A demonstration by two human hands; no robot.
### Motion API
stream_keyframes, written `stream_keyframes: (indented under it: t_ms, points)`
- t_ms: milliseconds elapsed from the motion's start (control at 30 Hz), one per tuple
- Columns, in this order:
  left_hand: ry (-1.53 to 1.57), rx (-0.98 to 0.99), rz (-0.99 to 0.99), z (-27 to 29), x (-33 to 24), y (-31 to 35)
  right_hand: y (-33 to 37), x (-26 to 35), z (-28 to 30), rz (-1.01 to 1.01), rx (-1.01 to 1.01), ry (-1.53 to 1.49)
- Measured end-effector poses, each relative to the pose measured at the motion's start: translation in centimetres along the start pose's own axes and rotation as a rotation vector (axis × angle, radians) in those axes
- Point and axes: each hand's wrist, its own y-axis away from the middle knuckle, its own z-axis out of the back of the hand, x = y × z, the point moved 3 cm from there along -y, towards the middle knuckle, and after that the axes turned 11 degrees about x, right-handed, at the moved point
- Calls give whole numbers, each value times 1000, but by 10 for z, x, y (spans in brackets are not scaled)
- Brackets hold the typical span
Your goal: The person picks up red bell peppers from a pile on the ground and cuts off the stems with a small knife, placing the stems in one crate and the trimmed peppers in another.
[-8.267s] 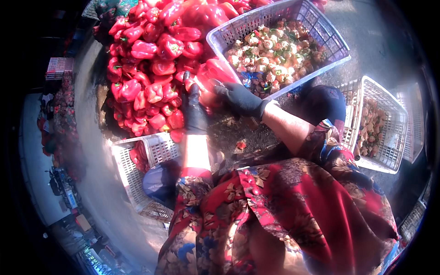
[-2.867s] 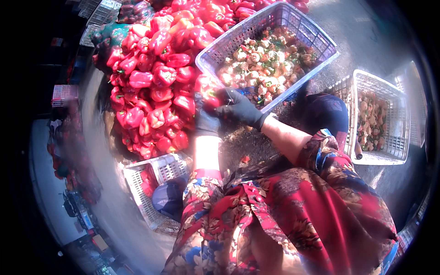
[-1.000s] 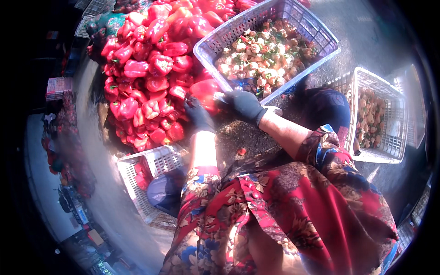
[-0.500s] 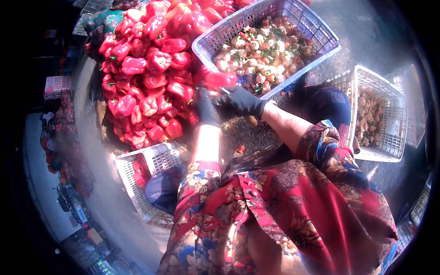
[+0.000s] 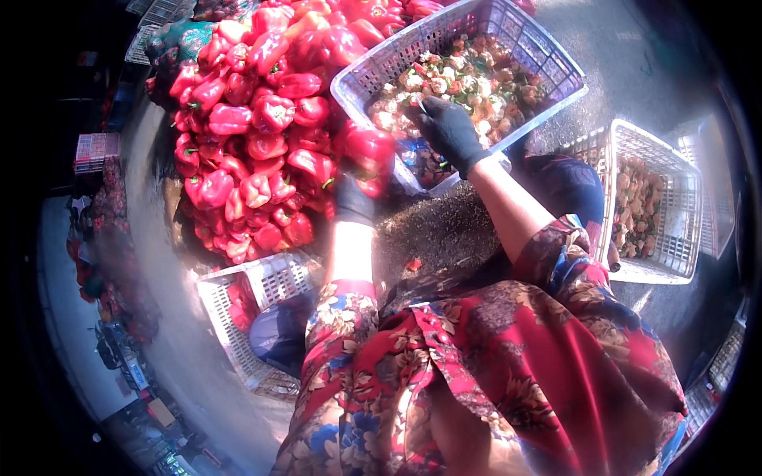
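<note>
My left hand (image 5: 354, 200), in a dark glove, is closed around a red bell pepper (image 5: 368, 151), which is blurred by motion. This pepper is beside the near left corner of a pale purple plastic crate (image 5: 536, 119). Over that crate my gloved right hand (image 5: 451, 133) reaches in, fingers curled together; what they hold, if anything, I cannot make out. Beneath it lies a heap of pepper cores (image 5: 476, 83), pale with green stems. A large pile of whole red bell peppers (image 5: 270, 143) rises left of my left hand.
A white crate (image 5: 683, 238) with more cores stands at the right. Near my left knee is another white crate (image 5: 238, 349) with red pieces inside. A small red scrap (image 5: 413, 264) lies on the ground between my arms. Green net sacks (image 5: 178, 44) sit behind the pile.
My right hand has left the pepper and moved up and right over the purple crate. The left hand still holds the pepper, now turned more upright.
</note>
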Motion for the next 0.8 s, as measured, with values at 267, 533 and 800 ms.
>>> stream_keyframes:
  t_ms: [267, 533, 800]
  points:
    - [-529, -478, -213, -23, 6, 23, -7, -11, -2, -186, 107, -104]
    - [-819, -505, -230, -105, 12, -6, 1, -2, -27, 153, 290, -53]
    - [-1419, -105, -285, -114, -26, -31, -28, -32, -5, 77, 387, -745]
